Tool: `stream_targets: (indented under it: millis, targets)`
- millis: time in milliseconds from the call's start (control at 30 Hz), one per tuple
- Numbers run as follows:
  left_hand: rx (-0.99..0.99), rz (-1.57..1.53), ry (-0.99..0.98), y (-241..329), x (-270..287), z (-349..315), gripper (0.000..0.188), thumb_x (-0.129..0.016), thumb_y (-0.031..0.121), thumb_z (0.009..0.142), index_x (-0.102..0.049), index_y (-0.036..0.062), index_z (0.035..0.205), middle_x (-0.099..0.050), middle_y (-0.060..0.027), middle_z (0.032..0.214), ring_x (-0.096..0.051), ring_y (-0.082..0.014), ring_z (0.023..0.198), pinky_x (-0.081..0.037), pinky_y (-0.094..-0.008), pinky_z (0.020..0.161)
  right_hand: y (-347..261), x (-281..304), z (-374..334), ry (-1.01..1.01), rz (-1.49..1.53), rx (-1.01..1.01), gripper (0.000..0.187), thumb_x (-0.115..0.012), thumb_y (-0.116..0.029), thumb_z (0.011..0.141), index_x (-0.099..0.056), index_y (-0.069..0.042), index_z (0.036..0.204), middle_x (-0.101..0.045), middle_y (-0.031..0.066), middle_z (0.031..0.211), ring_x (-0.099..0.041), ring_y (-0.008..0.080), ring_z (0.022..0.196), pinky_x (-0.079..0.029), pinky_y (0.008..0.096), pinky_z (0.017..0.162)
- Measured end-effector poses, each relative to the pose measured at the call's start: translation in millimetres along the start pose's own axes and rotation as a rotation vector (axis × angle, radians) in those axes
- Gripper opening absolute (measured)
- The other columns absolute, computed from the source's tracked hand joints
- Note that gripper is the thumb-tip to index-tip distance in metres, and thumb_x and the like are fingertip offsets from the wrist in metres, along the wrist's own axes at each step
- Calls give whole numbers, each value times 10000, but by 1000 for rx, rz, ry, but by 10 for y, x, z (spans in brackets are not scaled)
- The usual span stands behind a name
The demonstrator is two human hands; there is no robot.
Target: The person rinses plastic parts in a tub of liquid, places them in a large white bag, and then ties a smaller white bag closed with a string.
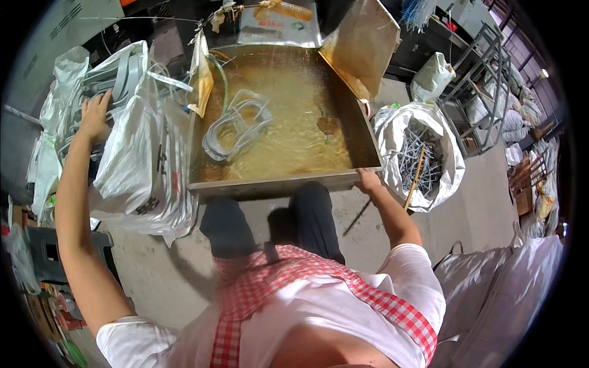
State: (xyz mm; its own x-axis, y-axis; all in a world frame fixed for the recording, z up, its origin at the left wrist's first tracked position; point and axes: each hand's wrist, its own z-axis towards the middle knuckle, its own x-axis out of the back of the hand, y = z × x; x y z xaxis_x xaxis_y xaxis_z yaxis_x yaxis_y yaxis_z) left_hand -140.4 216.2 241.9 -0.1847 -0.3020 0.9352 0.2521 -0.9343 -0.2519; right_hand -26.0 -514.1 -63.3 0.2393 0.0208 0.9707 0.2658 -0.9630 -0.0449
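The left hand is reaching into a big white sack on the left, and its grip is closing on the grey plastic pieces inside. More grey pieces are sitting in the brown water of the metal tub in the middle. The right hand is gripping the tub's front edge. A white bag of metal rods is sitting on the right.

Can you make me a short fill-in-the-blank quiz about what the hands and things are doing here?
1. The left hand reaches into the white ____ of grey parts on the person's left.
2. The right hand rests on the near edge of the metal ____ of brownish liquid.
3. A bundle of grey parts lies in the ____.

Missing words: sack; tank; liquid
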Motion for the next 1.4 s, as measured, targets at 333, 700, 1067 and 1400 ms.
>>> stream_targets:
  millis: [333,700,1067,1400]
  targets:
    - [-279,32,55,64,327,105,707,-802,207,480,-453,38,1071,-522,-125,1039,-486,-298,1011,-381,-389,853,-919,-351,247,-199,-64,-48,972,-758,-481,591,-291,-39,1320,-262,223,1350,-242,399,1254,-199,477,1049]
    - [-207,-69,-277,152,513,186,652,-700,100,516,-407,-11,1088,-486,-159,947,-488,-331,915,-340,-486,904,-990,-242,180,-415,-27,-98,1116,-749,-437,573,-134,67,1357,-42,274,1417,-33,446,1307,-120,485,1065]
    - [-126,-66,-464,106,450,286,752,-728,298,574,-393,14,1184,-451,-115,1077,-429,-297,1049,-249,-528,996,-3666,2684,1047,-314,1085,422,273,-577,-218,862,-575,-16,1045,-614,74,922,-570,148,824,-460,286,737]
    - [327,-463,172,-643,840,229,570,-726,208,644,-511,19,1137,-507,-215,1184,-472,-359,1111,-375,-420,936,-5115,3453,893,-365,873,496,545,-693,-255,720,-468,20,1133,-570,121,883,-559,200,801,-474,324,696]
